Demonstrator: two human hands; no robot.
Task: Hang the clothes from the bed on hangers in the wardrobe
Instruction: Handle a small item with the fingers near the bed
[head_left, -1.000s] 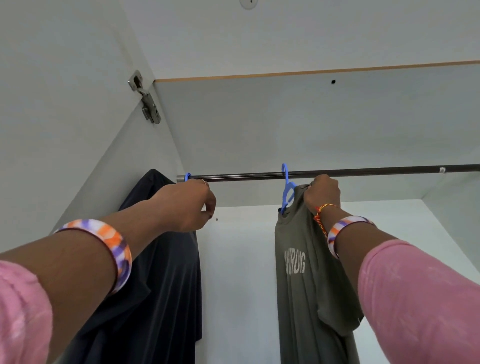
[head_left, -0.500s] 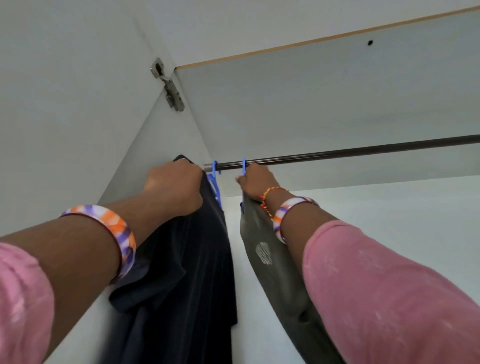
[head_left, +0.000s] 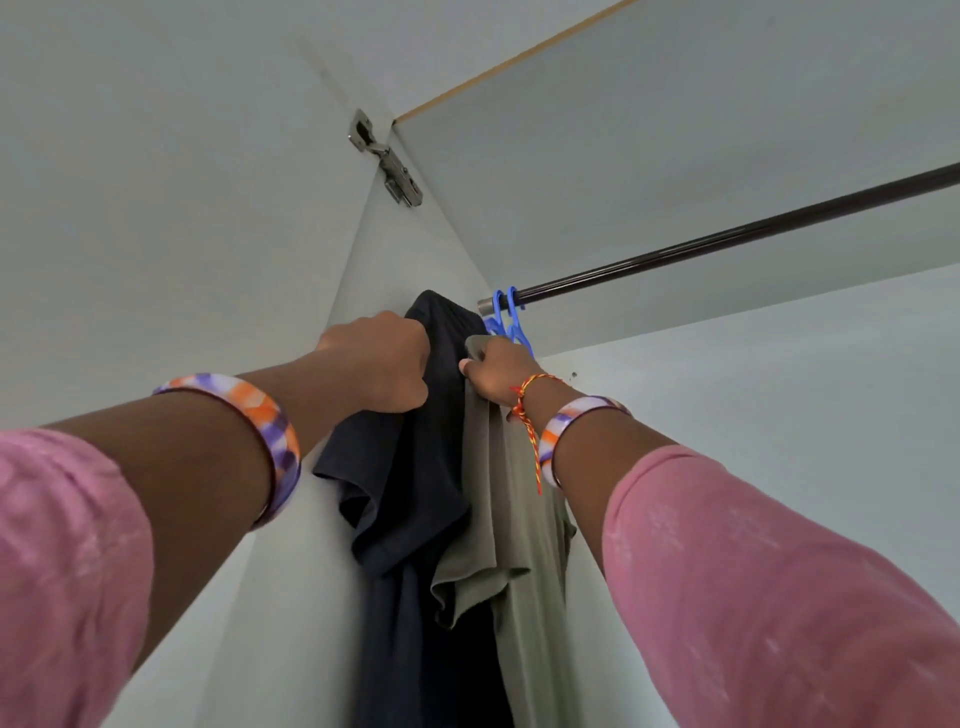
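I judge this to be the tail end of the hanging step: two garments are already on the dark metal wardrobe rail (head_left: 727, 240), bunched at its left end against the white side wall (head_left: 395, 249). My left hand (head_left: 382, 361) grips the shoulder of the dark navy T-shirt (head_left: 410, 493), fingers curled into the cloth; my right hand (head_left: 496, 371) pinches the collar of the olive-green T-shirt (head_left: 514, 525), just below the two blue plastic hanger hooks (head_left: 506, 312). Next, I think, both hands should let go and fetch more clothes from the bed, which is out of view. Both shirts hang limp, their sleeves folded and creased.
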